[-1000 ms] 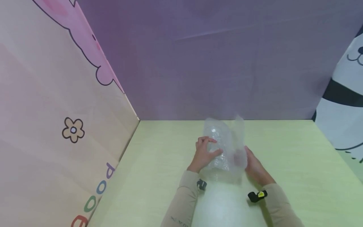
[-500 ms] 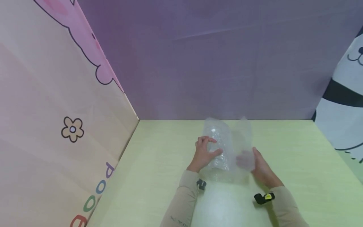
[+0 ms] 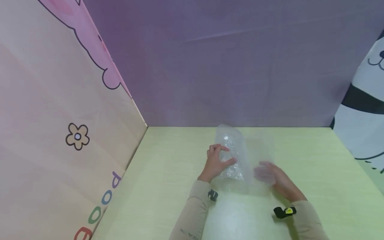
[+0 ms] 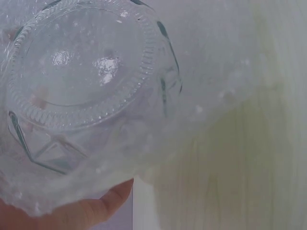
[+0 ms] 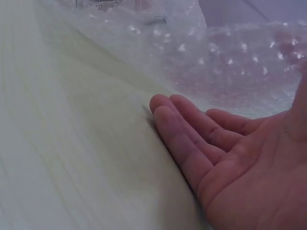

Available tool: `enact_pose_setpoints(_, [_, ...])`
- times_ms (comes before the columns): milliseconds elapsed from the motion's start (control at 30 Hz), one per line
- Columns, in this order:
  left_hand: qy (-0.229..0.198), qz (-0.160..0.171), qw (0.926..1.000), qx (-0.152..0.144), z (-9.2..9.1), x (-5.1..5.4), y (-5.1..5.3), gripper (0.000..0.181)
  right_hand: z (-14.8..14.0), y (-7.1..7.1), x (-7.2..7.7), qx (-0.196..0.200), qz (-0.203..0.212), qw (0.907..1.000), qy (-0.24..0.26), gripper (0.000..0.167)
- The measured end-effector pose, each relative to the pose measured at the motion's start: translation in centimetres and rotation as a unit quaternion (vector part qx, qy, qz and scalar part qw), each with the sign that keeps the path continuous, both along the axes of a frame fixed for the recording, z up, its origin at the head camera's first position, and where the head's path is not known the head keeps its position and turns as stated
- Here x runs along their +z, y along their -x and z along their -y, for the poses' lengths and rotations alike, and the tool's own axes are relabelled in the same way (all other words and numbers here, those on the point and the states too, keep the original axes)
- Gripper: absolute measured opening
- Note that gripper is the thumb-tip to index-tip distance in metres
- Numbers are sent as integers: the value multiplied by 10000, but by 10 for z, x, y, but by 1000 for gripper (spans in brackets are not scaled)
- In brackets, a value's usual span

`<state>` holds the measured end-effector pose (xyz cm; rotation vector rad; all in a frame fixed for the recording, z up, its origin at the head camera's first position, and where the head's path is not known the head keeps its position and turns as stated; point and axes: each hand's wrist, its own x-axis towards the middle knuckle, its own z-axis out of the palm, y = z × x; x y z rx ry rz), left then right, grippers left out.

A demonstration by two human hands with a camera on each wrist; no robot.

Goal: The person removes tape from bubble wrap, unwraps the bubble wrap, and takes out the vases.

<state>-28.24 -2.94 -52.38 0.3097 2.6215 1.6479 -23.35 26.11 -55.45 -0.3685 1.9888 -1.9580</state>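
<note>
A clear glass vessel (image 4: 81,62), with a round ribbed base and faceted sides, lies on its side in bubble wrap (image 3: 232,151). My left hand (image 3: 213,164) grips it through the wrap, thumb and fingers spread around it. From the glass, a loose flap of the bubble wrap (image 5: 240,57) extends to the right. My right hand (image 3: 274,175) is at that flap, its fingers seen through the film in the head view. In the right wrist view its fingers (image 5: 180,143) are nearly straight beside the sheet. The vessel's mouth is hidden.
The pale yellow-green table (image 3: 171,176) extends on both sides of the hands. A purple-grey backdrop (image 3: 204,73) rises behind it. A printed panel (image 3: 45,106) stands at the left, another panel with a panda figure (image 3: 366,130) at the right.
My right hand has moved right and slightly toward me, and the loose flap has lowered and spread to the right. My left hand has kept its grip in place.
</note>
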Motion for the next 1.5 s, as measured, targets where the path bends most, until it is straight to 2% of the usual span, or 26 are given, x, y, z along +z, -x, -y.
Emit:
enact_pose_setpoints(67, [-29, 17, 10000, -6, 0, 0, 0, 48, -1, -2, 1, -244, 113, 9986, -453, 67])
enact_pose_setpoints(167, [-40, 20, 10000, -15, 1, -1, -1, 49, -5, -3, 2, -625, 531, 9916, -999, 72])
enact_pose_setpoints(267, [-35, 14, 10000, -32, 1, -1, -1, 49, -10, -4, 3, -867, 798, 9844, -1304, 75])
enact_pose_setpoints(333, [-27, 5, 10000, -41, 1, -2, -1, 49, -13, -5, 2, -999, 801, 9811, -1447, 74])
enact_pose_setpoints(500, [-12, -11, 10000, -30, 2, -2, -1, 48, -19, -6, 1, -1278, 672, 9796, -1398, 63])
enact_pose_setpoints(767, [34, -12, 10000, -9, 3, -2, 0, 49, -26, -8, 3, -1251, 770, 9637, -2230, 51])
enact_pose_setpoints(1100, [62, -24, 10000, -52, 0, -1, 0, 51, -28, -7, 3, -1560, 704, 9619, -2133, 55])
enact_pose_setpoints(1300, [12, 18, 10000, -19, -1, 2, -2, 50, -28, -6, 3, -1805, 696, 9571, -2159, 59])
enact_pose_setpoints(1400, [8, 20, 10000, 13, -1, 2, -2, 49, -25, -5, 5, -2028, 822, 9503, -2217, 63])
enact_pose_setpoints(1500, [33, 5, 10000, 48, -2, 1, -1, 48, -19, -5, 10, -2635, 1027, 9298, -2357, 63])
